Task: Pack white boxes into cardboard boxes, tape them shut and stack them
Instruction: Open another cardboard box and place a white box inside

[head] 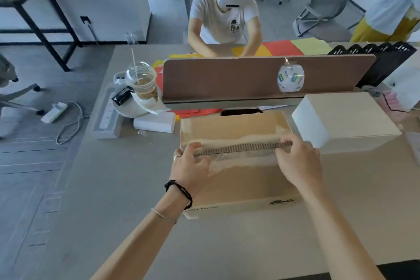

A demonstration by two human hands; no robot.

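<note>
Head view. One cardboard box (238, 179) sits on the table (127, 188) directly in front of the person, both long flaps raised so their edges meet along the top; corrugated edge of the near flap (243, 146) shows between the hands. Left hand (189, 166) curls over the left end of that flap, fingers hooked on the edge; right hand (296, 161) does the same at the right end. Whether the flaps are being opened or closed, cannot tell. Old clear tape residue (241, 158) clings along the seam. Just to the right, a second cardboard box (354, 118) lies closed, with one white box (312, 124) resting against its near-left corner. A smaller white box (154, 121) lies left of the open carton. Count: two cardboard boxes, two white boxes, two hands, one iced drink cup (142, 82), one desk divider (261, 77), a second person (223, 16) across the desk. Risks, as judged: uneven pull could tear the flap where tape has already stripped its paper; the loose tape may re-stick and wrinkle the seam; the cup stands near enough to be knocked if the carton slides left.
</note>
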